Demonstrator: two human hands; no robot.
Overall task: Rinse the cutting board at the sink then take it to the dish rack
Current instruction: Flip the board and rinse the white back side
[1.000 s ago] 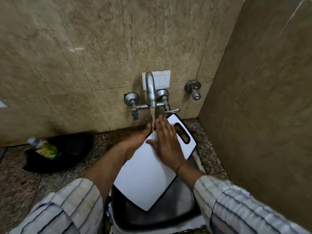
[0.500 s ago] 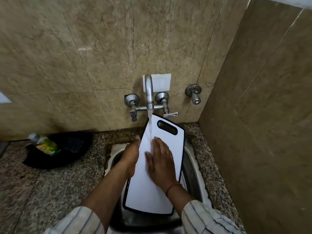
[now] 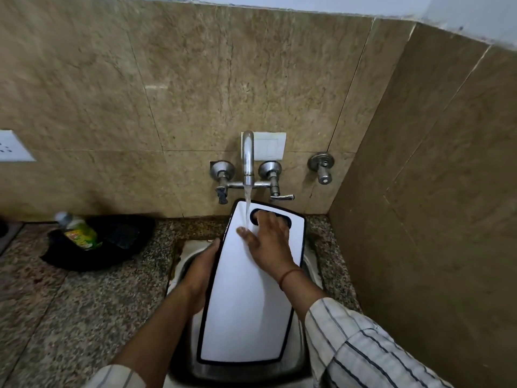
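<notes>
The right hand (image 3: 268,242) has slid from the middle of the white rectangular plastic cutting board (image 3: 246,303) with a dark rim up to its far end. The board has swung a little straighter beneath the chrome wall tap (image 3: 248,158).

The board is held over the steel sink (image 3: 251,372), which is set into the speckled stone counter (image 3: 84,303). Its long axis runs straight away from the person, with the oval handle slot at the far end just under the spout. The stream of water (image 3: 247,208) lands beside that slot.

The right hand's fingers bend over the slot and their tips drop out of sight into it. The thumb is spread wide to the left, at the foot of the stream. The left hand (image 3: 200,267) grips the board's left long edge near the middle, with its fingers hidden underneath.

Rinsing looks to be still under way. No dish rack is in view, so the carry has yet to start. For lifting, the right hand is the nearer to the handle and probably already hooked through it, while the left steadies the side.
</notes>
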